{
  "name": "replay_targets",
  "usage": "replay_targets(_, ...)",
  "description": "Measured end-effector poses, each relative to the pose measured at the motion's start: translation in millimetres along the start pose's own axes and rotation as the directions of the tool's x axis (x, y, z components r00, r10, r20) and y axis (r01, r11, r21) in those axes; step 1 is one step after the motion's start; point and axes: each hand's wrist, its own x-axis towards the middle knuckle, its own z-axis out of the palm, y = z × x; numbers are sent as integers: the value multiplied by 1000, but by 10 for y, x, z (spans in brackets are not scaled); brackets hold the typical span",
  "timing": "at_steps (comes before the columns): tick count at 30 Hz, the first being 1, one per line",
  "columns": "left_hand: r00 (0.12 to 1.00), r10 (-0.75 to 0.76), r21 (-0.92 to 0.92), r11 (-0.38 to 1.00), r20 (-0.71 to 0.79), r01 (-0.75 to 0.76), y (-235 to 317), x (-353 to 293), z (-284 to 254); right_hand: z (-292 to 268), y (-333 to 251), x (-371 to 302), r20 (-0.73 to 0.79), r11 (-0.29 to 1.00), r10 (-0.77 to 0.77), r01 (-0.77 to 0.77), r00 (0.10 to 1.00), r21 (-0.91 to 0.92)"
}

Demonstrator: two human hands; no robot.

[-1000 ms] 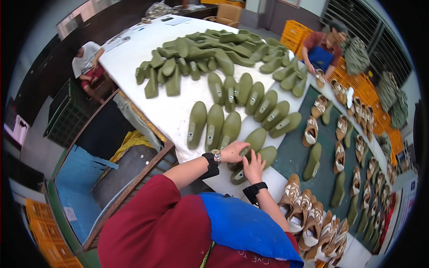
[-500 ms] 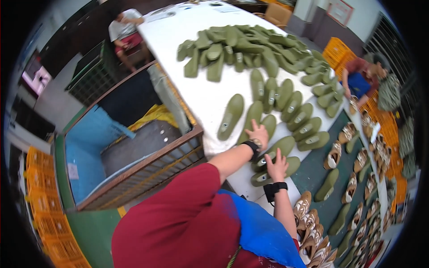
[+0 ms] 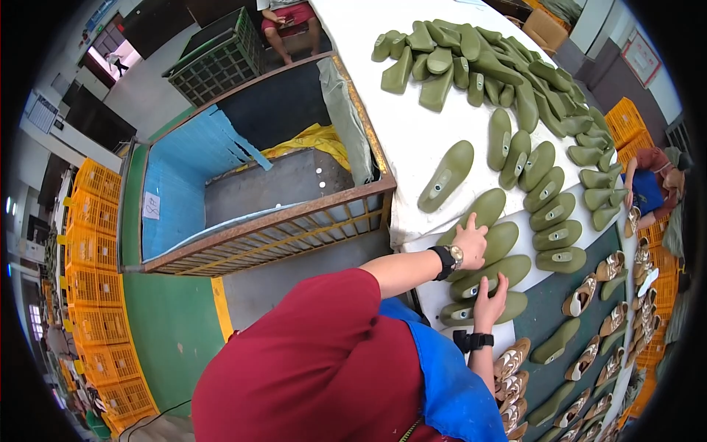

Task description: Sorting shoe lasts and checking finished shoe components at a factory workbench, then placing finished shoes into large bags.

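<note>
Near the close corner of the white bench [image 3: 353,37], four green shoe lasts [image 3: 486,208] are lying side by side, and a person's two bare hands are resting over them. The left hand [image 3: 469,247] is sitting on the upper pair, its fingers spreading wide. Just below, the right hand [image 3: 489,303] is lying across the lower two, with thumb and fingers standing apart; I cannot tell how firmly either is pressing. A watch is circling the left wrist, and a black band the right. Just beyond, a single last [image 3: 446,177] is lying alone, and to its right seven more are forming a curved row [image 3: 541,188]. Farther back, a heap of lasts [image 3: 493,62] is covering part of the bench. To the right, brown-and-white shoes [image 3: 580,295] and more lasts are lining a dark green mat [image 3: 552,306], while a co-worker [image 3: 650,188] is leaning beside them. On the left, a blue-lined cart [image 3: 269,225] is standing against the bench, and orange crates [image 3: 96,254] are stacking up beyond it.
</note>
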Motion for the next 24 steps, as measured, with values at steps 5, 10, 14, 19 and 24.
replay_targets(5,992,127,-27,992,-1,-127,-59,-47,180,-58,32,-305,-63,999,51,-51,997,-8)
replay_targets(10,803,311,20,937,-508,-349,-420,241,31,-65,-7,-330,-66,993,113,-114,991,-17)
replay_targets(14,869,-116,42,987,-481,155,-1111,567,-405,-89,-45,-346,-57,987,158,-158,986,11)
replay_targets(19,962,-152,-392,918,-225,53,-1438,590,-242,-88,-63,-335,-73,983,183,-181,980,39)
replay_targets(24,991,70,-370,923,-115,-108,-1074,282,51,-68,-97,-293,-116,977,214,-215,970,5)
